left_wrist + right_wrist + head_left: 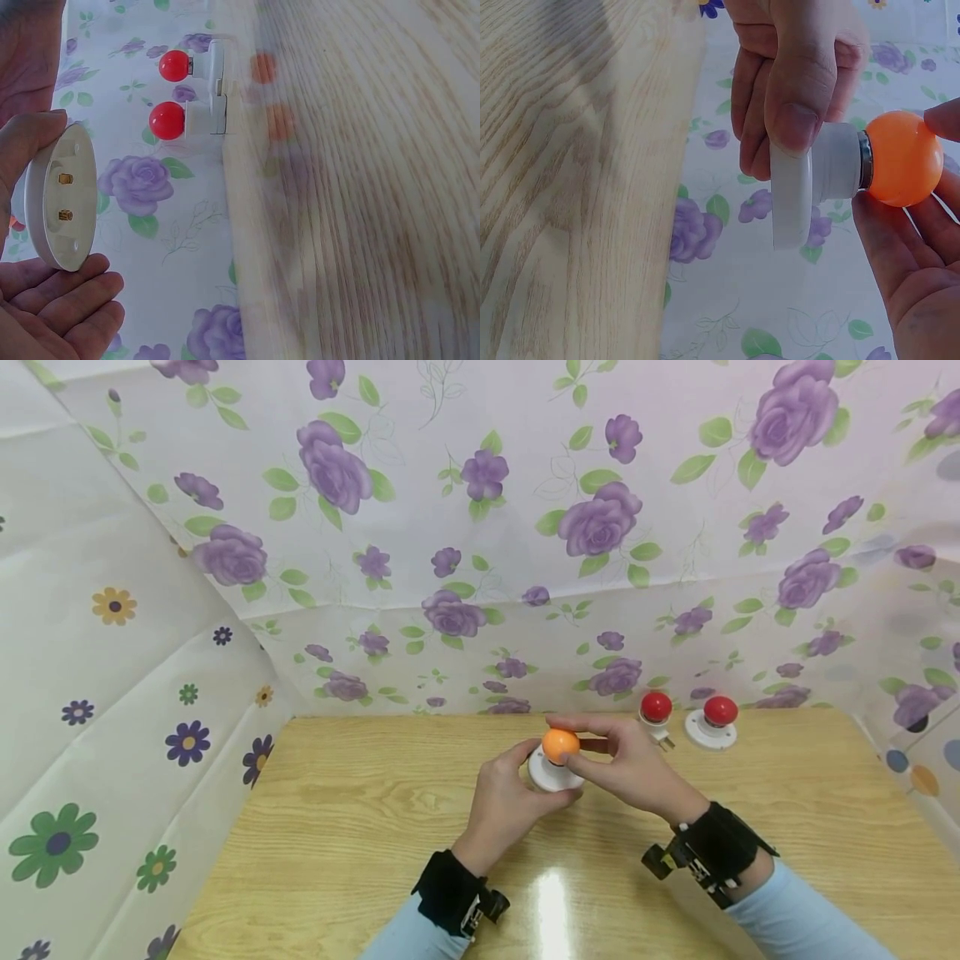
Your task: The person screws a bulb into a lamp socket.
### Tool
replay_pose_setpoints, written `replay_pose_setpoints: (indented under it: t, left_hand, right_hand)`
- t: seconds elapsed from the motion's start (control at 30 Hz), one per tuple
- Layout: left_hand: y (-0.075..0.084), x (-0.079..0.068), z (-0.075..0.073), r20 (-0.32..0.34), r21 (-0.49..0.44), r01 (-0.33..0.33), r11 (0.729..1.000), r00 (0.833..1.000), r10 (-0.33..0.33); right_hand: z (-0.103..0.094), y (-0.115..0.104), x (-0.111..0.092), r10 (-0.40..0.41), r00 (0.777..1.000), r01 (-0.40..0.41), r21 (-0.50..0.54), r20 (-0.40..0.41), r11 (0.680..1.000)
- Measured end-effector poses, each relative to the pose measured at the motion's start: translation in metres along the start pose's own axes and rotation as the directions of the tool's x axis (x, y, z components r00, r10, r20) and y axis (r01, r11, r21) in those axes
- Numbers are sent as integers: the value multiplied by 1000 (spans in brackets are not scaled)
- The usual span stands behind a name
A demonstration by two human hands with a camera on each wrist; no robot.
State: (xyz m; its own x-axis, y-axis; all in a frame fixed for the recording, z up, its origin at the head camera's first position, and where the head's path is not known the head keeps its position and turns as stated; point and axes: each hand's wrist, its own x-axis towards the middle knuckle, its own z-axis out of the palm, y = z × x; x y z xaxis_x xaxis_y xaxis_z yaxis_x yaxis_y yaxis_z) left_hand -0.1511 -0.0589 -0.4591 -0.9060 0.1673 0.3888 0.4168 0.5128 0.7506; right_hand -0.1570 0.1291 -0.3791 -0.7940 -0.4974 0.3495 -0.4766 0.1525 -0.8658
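Note:
An orange light bulb [560, 745] sits in the neck of a white round lamp holder [551, 775], held up off the table. My left hand [507, 795] grips the holder's base by its rim, thumb on one side and fingers on the other. The bulb's round glass is pinched between the thumb and fingers of my right hand [626, 765]. In the right wrist view a narrow band of the metal cap shows between the bulb [904, 159] and the holder [791, 199]. The left wrist view shows the holder's hollow underside [75, 199] with two brass terminals.
At the back right stand a red bulb [656, 707] in a white holder with plug prongs, and another red bulb [721, 711] in a round white base [709, 732]. The wooden table [360, 827] meets a flowered cloth wall [420, 693] behind.

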Motion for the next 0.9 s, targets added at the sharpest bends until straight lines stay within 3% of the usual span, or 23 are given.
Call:
replay_pose_setpoints:
  t: [0.3, 0.63, 0.9]
  left_hand:
    - [1, 0, 0, 1, 5, -1, 1000, 1000, 1]
    - [2, 0, 0, 6, -14, -4, 1000, 1000, 4]
    - [3, 0, 1, 7, -7, 4, 1000, 1000, -4]
  right_hand:
    - [1, 6, -1, 13, 999, -12, 30, -37, 999]
    - [2, 35, -1, -3, 996, 7, 45, -85, 999]
    - [2, 36, -1, 0, 994, 8, 75, -107, 997]
